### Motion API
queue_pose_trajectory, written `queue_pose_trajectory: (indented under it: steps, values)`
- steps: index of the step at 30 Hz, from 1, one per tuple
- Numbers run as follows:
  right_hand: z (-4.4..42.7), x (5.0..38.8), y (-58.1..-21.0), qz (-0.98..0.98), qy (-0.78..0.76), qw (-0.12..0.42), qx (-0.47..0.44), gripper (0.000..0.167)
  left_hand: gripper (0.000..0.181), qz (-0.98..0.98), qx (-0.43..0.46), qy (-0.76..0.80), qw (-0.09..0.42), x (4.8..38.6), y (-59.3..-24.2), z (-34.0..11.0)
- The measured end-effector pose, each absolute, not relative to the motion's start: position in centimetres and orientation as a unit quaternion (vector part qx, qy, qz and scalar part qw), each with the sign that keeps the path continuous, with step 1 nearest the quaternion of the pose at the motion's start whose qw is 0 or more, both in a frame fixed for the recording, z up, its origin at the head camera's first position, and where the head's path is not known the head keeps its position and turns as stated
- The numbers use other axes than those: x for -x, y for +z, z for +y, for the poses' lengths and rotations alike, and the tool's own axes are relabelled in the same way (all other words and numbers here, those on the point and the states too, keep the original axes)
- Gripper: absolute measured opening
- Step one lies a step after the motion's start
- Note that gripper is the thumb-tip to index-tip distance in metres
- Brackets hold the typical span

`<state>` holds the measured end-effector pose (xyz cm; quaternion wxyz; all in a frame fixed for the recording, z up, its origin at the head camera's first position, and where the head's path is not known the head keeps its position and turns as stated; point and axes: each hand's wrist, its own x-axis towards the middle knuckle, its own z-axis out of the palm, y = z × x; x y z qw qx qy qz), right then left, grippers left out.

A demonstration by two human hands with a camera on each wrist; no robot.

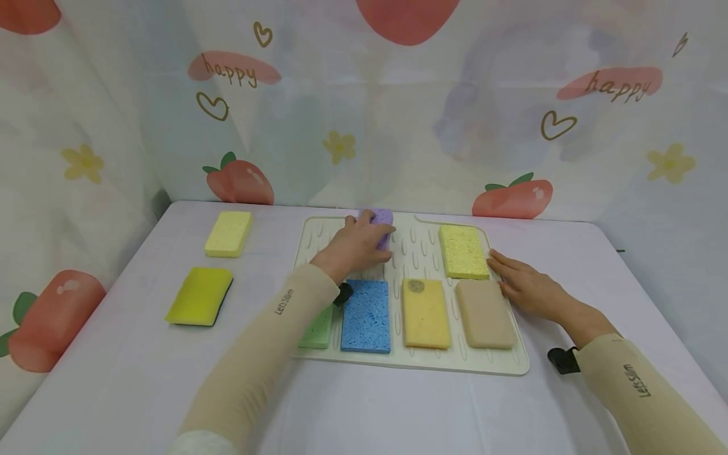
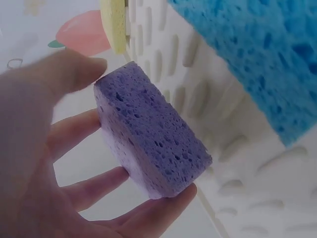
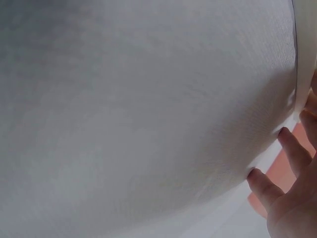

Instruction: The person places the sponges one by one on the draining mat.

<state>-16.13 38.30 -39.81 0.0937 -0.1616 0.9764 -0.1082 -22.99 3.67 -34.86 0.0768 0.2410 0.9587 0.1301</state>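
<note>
My left hand [image 1: 357, 245] pinches a purple sponge [image 1: 383, 218] at the back of a cream ridged mat [image 1: 418, 243]. In the left wrist view, thumb and fingertips hold the purple sponge [image 2: 153, 134] by its ends, and it is tilted. My right hand [image 1: 531, 289] lies at the mat's right edge with fairly straight fingers, beside a speckled yellow sponge [image 1: 463, 251] and a beige sponge [image 1: 485, 315]. In the right wrist view, its fingertips [image 3: 260, 181] touch the white cloth near the mat's rim.
Along the mat's front lie a green sponge [image 1: 315, 332], partly behind my left arm, a blue sponge [image 1: 366, 316] and an orange-yellow sponge [image 1: 425, 314] with a grey spot. Left of the mat are a pale yellow sponge [image 1: 229, 234] and a bright yellow, dark-backed sponge [image 1: 199, 296].
</note>
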Motion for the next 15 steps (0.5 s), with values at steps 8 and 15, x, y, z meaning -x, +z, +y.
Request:
queue_pose_trajectory:
  steps: [8,15]
  values:
    - [38.3,16.0,-39.9,0.977,-0.106,0.09,0.162,0.056,0.058,0.952,-0.257,0.133,0.094,22.9,-35.1,5.0]
    - [38.2,16.1,-39.8,0.978,-0.104,0.096,0.156,0.057,0.055,0.953,-0.269,0.116,0.083,22.7,-35.3,6.6]
